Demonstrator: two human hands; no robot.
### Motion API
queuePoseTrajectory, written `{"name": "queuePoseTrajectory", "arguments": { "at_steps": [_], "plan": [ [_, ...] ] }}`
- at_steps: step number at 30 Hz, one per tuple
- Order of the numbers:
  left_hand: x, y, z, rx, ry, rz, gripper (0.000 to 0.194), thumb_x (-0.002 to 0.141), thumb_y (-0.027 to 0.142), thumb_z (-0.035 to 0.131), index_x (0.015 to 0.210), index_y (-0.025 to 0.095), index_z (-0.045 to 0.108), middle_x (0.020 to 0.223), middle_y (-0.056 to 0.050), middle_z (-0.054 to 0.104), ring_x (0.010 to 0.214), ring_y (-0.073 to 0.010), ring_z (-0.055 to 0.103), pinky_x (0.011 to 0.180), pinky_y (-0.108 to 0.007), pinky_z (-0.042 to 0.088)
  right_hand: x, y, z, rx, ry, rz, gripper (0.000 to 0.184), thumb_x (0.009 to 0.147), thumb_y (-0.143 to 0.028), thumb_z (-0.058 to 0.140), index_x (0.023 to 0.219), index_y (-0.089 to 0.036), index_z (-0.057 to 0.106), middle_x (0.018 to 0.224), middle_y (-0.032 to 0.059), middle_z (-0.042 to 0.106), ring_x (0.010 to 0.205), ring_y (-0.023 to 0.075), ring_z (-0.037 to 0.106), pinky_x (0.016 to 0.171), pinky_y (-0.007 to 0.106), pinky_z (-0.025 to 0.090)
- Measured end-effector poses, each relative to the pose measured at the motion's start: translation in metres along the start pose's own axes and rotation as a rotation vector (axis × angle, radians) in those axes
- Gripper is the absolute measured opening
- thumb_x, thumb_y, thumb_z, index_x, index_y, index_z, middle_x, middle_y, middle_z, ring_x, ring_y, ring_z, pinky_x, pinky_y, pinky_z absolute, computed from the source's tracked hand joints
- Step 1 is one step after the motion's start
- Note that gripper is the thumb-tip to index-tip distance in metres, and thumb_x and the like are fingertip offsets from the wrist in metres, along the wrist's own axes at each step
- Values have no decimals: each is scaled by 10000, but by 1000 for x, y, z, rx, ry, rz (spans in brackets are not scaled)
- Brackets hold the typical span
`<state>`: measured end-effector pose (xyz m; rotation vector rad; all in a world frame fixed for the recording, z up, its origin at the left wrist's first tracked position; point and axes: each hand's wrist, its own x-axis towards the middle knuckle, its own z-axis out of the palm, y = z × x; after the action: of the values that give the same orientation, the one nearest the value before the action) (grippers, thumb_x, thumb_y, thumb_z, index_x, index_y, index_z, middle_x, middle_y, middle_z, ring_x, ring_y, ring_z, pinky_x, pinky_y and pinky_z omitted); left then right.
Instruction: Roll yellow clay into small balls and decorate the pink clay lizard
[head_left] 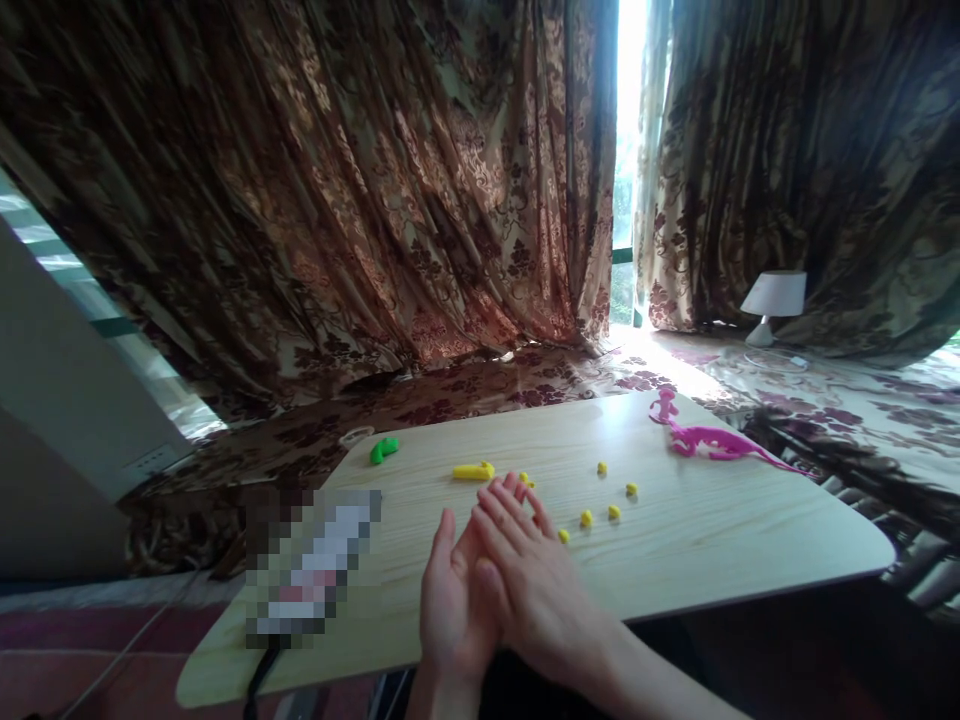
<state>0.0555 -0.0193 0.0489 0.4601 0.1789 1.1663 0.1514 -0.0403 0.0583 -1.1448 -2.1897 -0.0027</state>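
- Taking the hands as the clock's centre, the left hand [457,610] lay palm inward with its thumb up, and the right hand [536,575] was laid across it, fingers straight and close together.
- The gap between the palms was narrow; whether anything sat inside it could not be told.
- Five yellow lumps [586,519] lay apart from one another between one and three o'clock, the nearest just beside the right hand's fingers.
- More yellow clay-like material [524,477] showed just past the fingertips, near twelve o'clock, partly covered by them, so its count was unclear.
- A yellow stick-shaped piece [471,471] lay flat between eleven and twelve o'clock, just beyond the hands.
- A curved green piece [384,450] rested between ten and eleven o'clock, near the far edge of the wood-grain table [750,530].
- Two o'clock held a pink long-tailed figure [709,440], its tail reaching the table's right edge; a smaller pink looped figure [664,404] was just beyond it.
- At nine o'clock a pixelated oblong object [319,560] took up the table's left part, a black cable [261,675] running off it at eight.
- Past the table, patterned curtains [450,190] filled twelve o'clock, and a white-shaded lamp [775,294] stood between one and two.
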Motion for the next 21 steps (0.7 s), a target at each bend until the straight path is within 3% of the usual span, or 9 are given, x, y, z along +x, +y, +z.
{"name": "queuePoseTrajectory", "arguments": {
  "at_steps": [4, 6, 10, 12, 16, 18, 21],
  "plan": [
    [0, -2, 2, 9, 9, 47, 473, 895, 447, 262, 1343, 337, 371, 1435, 38, 345, 1353, -209, 194, 1103, -444, 145, -7, -17, 3, 57, -34, -120, 518, 916, -319, 352, 1401, -157, 273, 1468, 50, 243, 1358, 215, 147, 1107, 445, 125],
    [-1, -11, 3, 13, 4, 40, 459, 896, 451, 272, 1332, 358, 379, 1427, 54, 355, 1350, -209, 199, 1101, -443, 156, 8, -14, 3, 52, 28, -35, 482, 909, -309, 370, 1372, -176, 343, 1444, 53, 307, 1352, 222, 171, 1104, 466, 114],
    [1, -12, 3, -6, -31, 23, 472, 906, 431, 302, 1327, 251, 419, 1406, -36, 398, 1344, -220, 222, 1104, -441, 146, 23, 1, -2, -3, 101, 134, 427, 936, -278, 300, 1326, -154, 420, 1405, 78, 379, 1350, 218, 180, 1101, 483, 91],
    [3, -6, 2, -15, -34, 58, 474, 912, 410, 291, 1336, 233, 407, 1415, -48, 384, 1351, -222, 200, 1104, -459, 125, 12, -3, -2, 0, 51, 75, 447, 940, -306, 295, 1351, -153, 379, 1435, 66, 323, 1357, 214, 153, 1105, 471, 84],
    [5, -12, -1, -18, -7, 172, 467, 887, 432, 292, 1343, 355, 360, 1441, 65, 328, 1367, -184, 117, 1117, -425, 77, -2, -19, 1, 51, -39, -94, 512, 926, -334, 328, 1406, -169, 261, 1475, 30, 222, 1364, 204, 115, 1113, 450, 85],
    [2, -20, 0, -26, -19, 148, 468, 878, 447, 307, 1339, 376, 359, 1434, 77, 338, 1367, -180, 121, 1118, -414, 92, 8, -16, 0, 42, 6, -21, 489, 923, -323, 329, 1390, -179, 302, 1468, 27, 248, 1363, 209, 121, 1111, 462, 83],
    [-1, -20, 4, -76, -85, 10, 462, 904, 420, 289, 1340, 304, 386, 1416, -1, 384, 1348, -206, 214, 1106, -431, 145, 23, -2, -3, -8, 83, 134, 448, 934, -297, 292, 1349, -154, 383, 1448, 58, 298, 1360, 220, 139, 1104, 479, 80]
  ]
}}
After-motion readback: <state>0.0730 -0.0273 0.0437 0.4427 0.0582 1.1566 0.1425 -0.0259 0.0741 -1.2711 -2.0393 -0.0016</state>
